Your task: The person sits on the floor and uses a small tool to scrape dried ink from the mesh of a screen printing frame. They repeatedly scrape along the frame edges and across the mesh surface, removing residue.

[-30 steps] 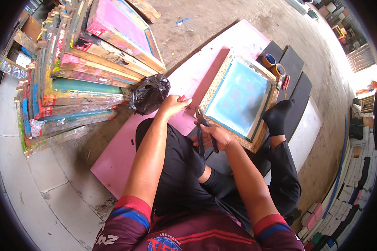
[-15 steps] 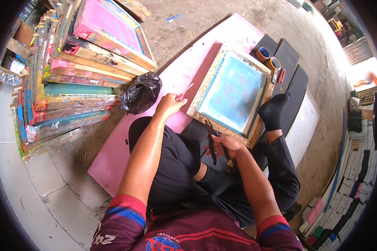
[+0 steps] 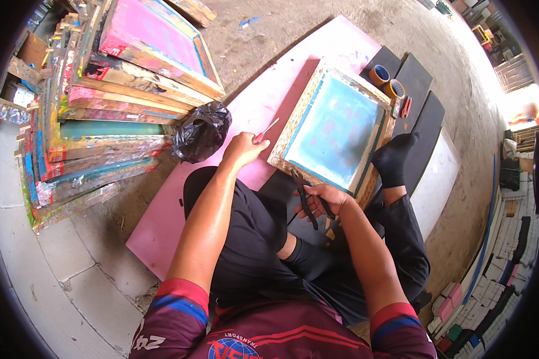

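Note:
My left hand (image 3: pixel 241 149) is closed round the red handle of a screwdriver (image 3: pixel 268 130), whose thin shaft points up and to the right over the pink board. In my right hand (image 3: pixel 328 200) are black-handled pliers (image 3: pixel 307 203), their jaws up at the near edge of a wooden screen-printing frame (image 3: pixel 279 157). Whether the jaws touch the wood I cannot tell. Blue mesh (image 3: pixel 335 128) with faint reddish patches fills the frame. It lies tilted in front of me, its right side beside my black-socked foot (image 3: pixel 394 160).
A tall stack of paint-stained frames (image 3: pixel 120 128) stands at the left, with a crumpled black plastic bag (image 3: pixel 202 131) against it. Under the work lie a pink board (image 3: pixel 161 233) and black boards (image 3: pixel 414 81). Two round tubs (image 3: pixel 394 90) and a red-handled tool (image 3: pixel 406 107) sit beyond the frame.
The pliers in my right hand have turned slightly, their jaws shifting a little left and up. My left hand and the screwdriver stay nearly where they were.

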`<state>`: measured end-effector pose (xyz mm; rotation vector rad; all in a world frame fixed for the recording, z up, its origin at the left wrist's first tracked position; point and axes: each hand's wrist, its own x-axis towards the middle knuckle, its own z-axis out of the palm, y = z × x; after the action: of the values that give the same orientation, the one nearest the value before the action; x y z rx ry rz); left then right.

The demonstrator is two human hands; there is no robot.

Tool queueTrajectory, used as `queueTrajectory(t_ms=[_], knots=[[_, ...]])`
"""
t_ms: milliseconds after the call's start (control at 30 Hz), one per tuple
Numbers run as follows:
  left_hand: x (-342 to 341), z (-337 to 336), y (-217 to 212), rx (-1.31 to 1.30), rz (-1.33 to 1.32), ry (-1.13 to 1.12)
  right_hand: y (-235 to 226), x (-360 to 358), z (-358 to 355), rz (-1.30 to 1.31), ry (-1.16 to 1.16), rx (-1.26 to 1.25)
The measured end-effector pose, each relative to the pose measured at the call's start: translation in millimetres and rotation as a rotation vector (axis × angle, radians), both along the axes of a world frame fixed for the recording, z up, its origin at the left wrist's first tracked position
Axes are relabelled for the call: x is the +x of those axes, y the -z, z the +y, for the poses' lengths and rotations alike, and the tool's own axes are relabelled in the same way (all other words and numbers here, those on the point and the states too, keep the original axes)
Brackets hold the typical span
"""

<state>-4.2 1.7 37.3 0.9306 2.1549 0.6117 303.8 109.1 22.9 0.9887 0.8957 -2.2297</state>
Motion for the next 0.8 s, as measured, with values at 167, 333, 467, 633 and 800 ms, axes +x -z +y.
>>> queueTrajectory(t_ms=[167,333,467,633,800], knots=[[2,2,0,0.037,0.024,0.009,3,-4,-6,-0.126,-0.02,0.169],[2,5,-5,-0.011,-0.004,0.025,-4,-18,-34,-0.223,-0.039,0.515],[2,6,-8,-0.012,0.011,0.036,10,-18,-53,-0.21,-0.034,0.748],[5,7,-7,0.003,0.015,0.037,23,-16,-62,-0.265,-0.117,0.968],[5,1,3,0.041,-0.009,0.003,29,-24,-91,-0.337,-0.127,1.3]])
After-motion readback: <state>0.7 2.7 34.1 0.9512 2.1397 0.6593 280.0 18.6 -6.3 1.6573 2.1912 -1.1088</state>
